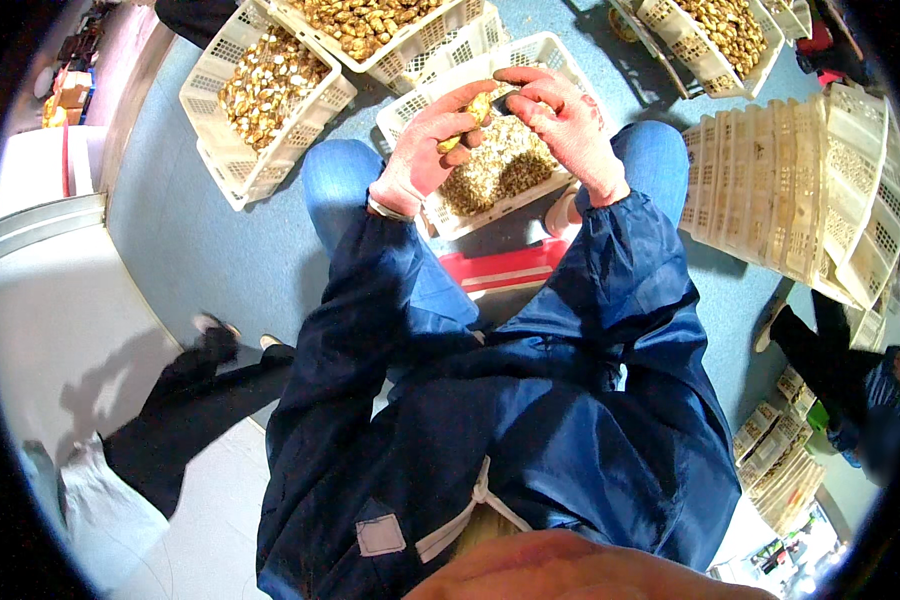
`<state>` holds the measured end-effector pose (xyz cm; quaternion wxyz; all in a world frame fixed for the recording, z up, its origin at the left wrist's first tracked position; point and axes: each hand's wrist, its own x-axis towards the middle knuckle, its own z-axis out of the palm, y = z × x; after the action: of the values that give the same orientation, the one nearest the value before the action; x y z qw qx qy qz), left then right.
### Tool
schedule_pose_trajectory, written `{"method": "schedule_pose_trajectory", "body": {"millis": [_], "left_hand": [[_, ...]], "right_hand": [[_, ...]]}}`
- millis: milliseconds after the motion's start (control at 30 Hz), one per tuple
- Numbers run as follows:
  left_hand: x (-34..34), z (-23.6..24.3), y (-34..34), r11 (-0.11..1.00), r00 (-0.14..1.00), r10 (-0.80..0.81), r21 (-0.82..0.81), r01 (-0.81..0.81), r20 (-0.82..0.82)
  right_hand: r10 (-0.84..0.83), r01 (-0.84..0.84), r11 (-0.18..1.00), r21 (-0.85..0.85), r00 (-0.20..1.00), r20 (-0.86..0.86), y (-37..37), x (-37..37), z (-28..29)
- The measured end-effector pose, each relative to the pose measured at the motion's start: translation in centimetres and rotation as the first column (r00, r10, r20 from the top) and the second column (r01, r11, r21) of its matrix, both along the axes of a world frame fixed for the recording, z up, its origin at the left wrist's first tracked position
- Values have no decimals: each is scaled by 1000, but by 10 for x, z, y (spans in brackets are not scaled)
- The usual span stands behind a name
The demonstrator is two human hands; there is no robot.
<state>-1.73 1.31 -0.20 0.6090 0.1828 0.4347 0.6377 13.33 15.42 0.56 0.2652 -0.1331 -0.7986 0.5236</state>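
My left hand [428, 150], in a pink glove with soiled fingertips, is closed around a knobbly yellow-brown piece [479, 108] that looks like a mushroom. Close beside it, my right hand [568, 125], gloved alike, has its fingers pinched together. A small grey edge shows at those fingers, too little to name. Under both hands, between my knees, stands a white plastic crate [560, 58]. Pale and brown small bits [500, 165] are heaped in it.
Crates of yellow-brown pieces stand ahead: one at left [210, 105], one at the far middle [410, 60], one at far right [660, 25]. Stacked white baskets [755, 185] lean at right. A red-and-white object [505, 265] lies between my legs. Other people's legs [190, 405] show at both sides.
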Motion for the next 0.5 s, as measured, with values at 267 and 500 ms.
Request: {"method": "schedule_pose_trajectory", "body": {"millis": [267, 500], "left_hand": [[0, 1, 0, 999, 997, -34, 2, 34, 68], [4, 4, 1, 999, 997, -5, -54, 0, -81]], "right_hand": [[0, -3, 996, -91, 999, -34, -4, -5, 1], [-99, 101, 988, -118, 995, 25, 1, -2, 0]]}}
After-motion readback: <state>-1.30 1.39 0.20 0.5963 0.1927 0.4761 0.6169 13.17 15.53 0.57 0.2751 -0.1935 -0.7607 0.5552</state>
